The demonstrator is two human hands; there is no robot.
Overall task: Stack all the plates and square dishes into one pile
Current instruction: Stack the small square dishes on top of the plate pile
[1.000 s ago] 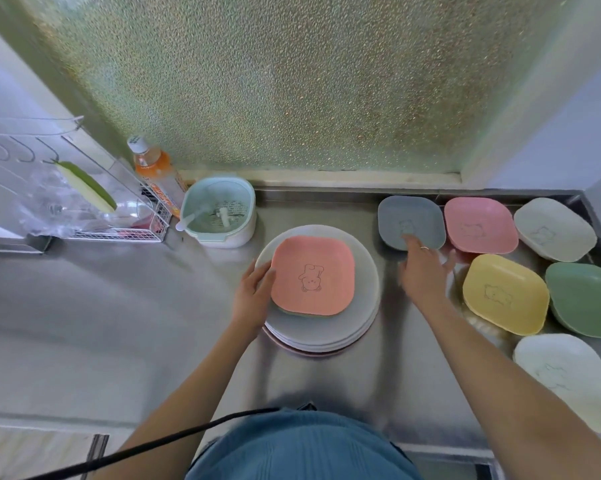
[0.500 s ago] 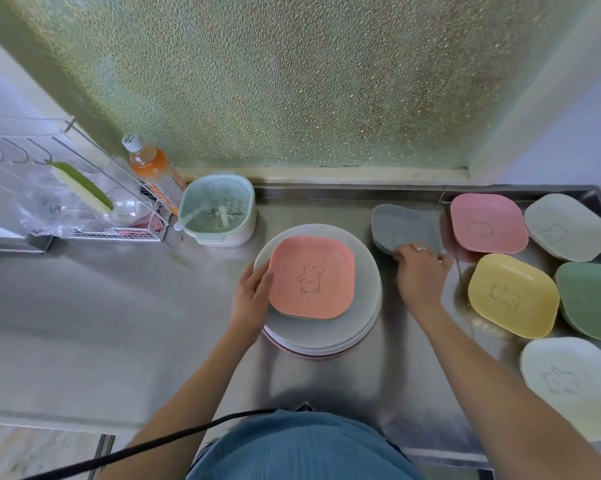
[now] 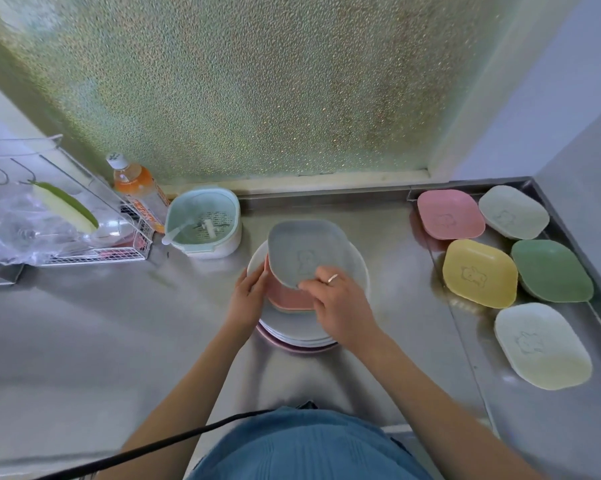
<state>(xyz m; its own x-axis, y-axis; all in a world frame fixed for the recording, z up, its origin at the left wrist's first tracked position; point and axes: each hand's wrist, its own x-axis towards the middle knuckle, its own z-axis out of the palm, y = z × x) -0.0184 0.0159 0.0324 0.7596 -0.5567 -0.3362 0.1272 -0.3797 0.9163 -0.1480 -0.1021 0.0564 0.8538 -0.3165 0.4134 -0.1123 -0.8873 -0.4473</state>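
Note:
A pile of round plates [image 3: 293, 336] stands at the counter's middle, with a salmon square dish [image 3: 288, 296] on top. My right hand [image 3: 340, 303] pinches the near edge of a grey-blue square dish [image 3: 302, 251] and holds it over the salmon one. My left hand [image 3: 248, 296] rests against the left side of the pile with its fingers on the salmon dish's edge. At the right lie a pink dish [image 3: 449, 213], a pale grey dish [image 3: 513, 211], a yellow dish [image 3: 479, 271], a green dish [image 3: 550, 270] and a cream dish [image 3: 541, 344].
A mint strainer bowl [image 3: 203, 225] sits just left behind the pile. An orange bottle [image 3: 136, 185] and a wire rack [image 3: 94, 251] with plastic wrap stand at the far left. A frosted window rises behind. The loose dishes lie on a steel side tray [image 3: 472, 362].
My right hand took hold of the grey-blue dish at the right and carried it left over the pile. My left hand stayed at the pile's left side.

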